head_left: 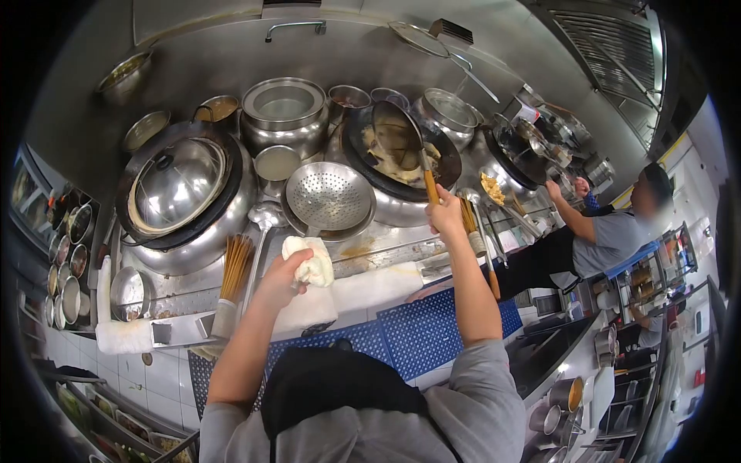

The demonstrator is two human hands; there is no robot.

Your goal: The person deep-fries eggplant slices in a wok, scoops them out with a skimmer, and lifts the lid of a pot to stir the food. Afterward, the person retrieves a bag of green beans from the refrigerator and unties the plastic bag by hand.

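Note:
My left hand (289,276) is closed around a white cloth (312,264) at the handle end of a perforated metal strainer (329,194). The strainer rests over a metal bowl on the counter. My right hand (445,213) grips the wooden handle (430,181) of a large ladle (396,127). That ladle is tilted over a dark wok (444,158) holding pale liquid or food, whose exact kind I cannot make out.
At the left, a domed lid (181,181) covers another wok. Bamboo brushes (235,266) stand near the front edge. Pots (284,104) line the back. A co-worker (610,228) stands at the right by further woks.

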